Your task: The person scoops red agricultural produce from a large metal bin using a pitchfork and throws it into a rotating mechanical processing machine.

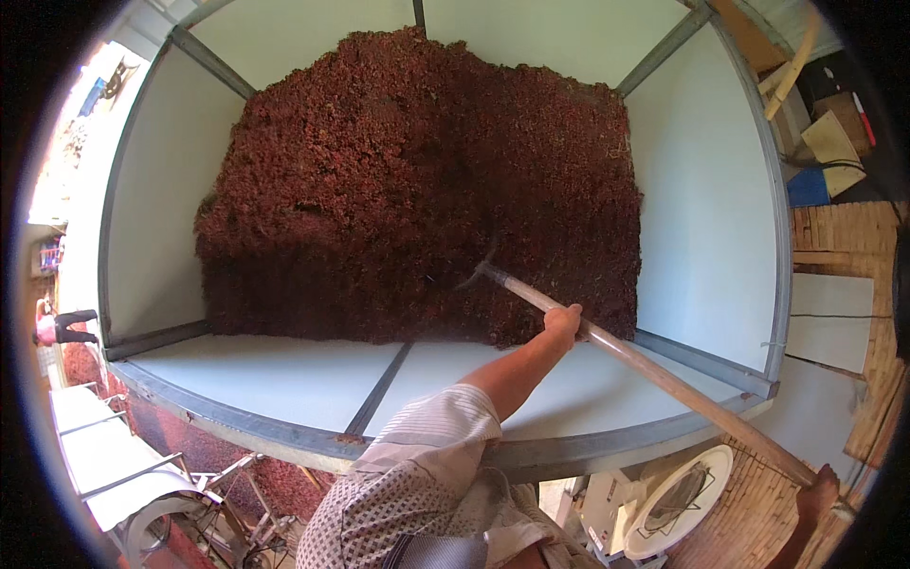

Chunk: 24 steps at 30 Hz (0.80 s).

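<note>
1. Wooden-handled tool (664,381) slanted over the near rim of the white-walled bin (701,237), outer end clasped by the right hand (820,491).
2. Left hand (562,321) gripped it above the bin.
3. Dark-red heap (379,180) lay in the bin.

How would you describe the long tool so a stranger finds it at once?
Find the large pale bin with its reddish heap. From the heap, the tool slants rightward over the rim. Unlike the grey bars, its shaft is wooden, gripped by left hand and right hand.
</note>
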Tool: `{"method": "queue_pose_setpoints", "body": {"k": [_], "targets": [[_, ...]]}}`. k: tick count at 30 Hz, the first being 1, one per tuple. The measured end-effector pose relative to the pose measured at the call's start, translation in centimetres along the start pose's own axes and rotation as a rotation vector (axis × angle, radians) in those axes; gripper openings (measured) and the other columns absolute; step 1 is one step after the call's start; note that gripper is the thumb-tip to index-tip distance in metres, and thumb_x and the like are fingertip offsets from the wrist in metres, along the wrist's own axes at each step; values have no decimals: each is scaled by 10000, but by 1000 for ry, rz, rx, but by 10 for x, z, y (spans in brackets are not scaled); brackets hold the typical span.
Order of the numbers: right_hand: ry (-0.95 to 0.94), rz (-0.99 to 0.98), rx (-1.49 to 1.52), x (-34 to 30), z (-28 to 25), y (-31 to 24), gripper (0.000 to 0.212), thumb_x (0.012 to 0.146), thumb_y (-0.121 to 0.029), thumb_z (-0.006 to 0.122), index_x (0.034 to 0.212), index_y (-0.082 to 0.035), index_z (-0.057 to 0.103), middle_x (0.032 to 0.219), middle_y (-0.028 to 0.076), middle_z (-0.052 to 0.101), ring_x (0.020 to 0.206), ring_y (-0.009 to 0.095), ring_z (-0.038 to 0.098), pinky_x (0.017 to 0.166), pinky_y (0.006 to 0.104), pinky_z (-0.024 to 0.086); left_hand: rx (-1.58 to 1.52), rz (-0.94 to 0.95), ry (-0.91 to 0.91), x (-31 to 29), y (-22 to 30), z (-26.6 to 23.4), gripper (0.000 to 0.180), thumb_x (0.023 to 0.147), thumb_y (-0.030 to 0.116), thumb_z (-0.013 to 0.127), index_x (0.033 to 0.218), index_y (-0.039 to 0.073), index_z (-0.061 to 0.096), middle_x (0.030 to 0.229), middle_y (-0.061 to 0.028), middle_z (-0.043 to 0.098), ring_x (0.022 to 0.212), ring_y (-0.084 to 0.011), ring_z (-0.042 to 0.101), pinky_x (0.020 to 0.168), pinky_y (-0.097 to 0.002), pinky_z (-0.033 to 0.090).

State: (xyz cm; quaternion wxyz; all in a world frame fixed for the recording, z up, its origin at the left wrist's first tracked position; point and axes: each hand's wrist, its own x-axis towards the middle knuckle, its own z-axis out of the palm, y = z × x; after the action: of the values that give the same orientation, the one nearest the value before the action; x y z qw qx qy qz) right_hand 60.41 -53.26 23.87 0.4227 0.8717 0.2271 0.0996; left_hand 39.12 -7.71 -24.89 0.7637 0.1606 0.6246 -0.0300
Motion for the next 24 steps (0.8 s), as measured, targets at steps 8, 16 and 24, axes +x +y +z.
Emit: {"method": "queue_pose_setpoints", "body": {"k": [8, 16, 24], "targets": [[-23, -16, -21, 38, -40, 6, 168, 638, 93, 537, 779, 11, 498, 714, 195, 509, 687, 375, 510, 608, 464, 464, 26, 15, 96, 9, 7, 9, 437, 772, 245, 677, 1038, -83, 568, 992, -203, 615, 854, -296, 632, 669, -388, 527], [-79, -37, -67, 34, -19, -14, 360, 615, 59, 544, 974, 42, 556, 788, 223, 582, 724, 393, 542, 650, 478, 474, -69, -17, 0, -15, 36, -15, 432, 809, 241, 642, 1073, -74, 509, 1003, -182, 567, 830, -294, 614, 516, -411, 559], [91, -99, 134, 22, -29, -147, 179, 552, 45, 525, 628, -42, 388, 607, 155, 453, 615, 375, 480, 582, 454, 427, -158, 131, 180, 51, 72, -90, 397, 772, 216, 687, 993, -64, 513, 883, -162, 585, 722, -272, 607, 539, -430, 548]]}}
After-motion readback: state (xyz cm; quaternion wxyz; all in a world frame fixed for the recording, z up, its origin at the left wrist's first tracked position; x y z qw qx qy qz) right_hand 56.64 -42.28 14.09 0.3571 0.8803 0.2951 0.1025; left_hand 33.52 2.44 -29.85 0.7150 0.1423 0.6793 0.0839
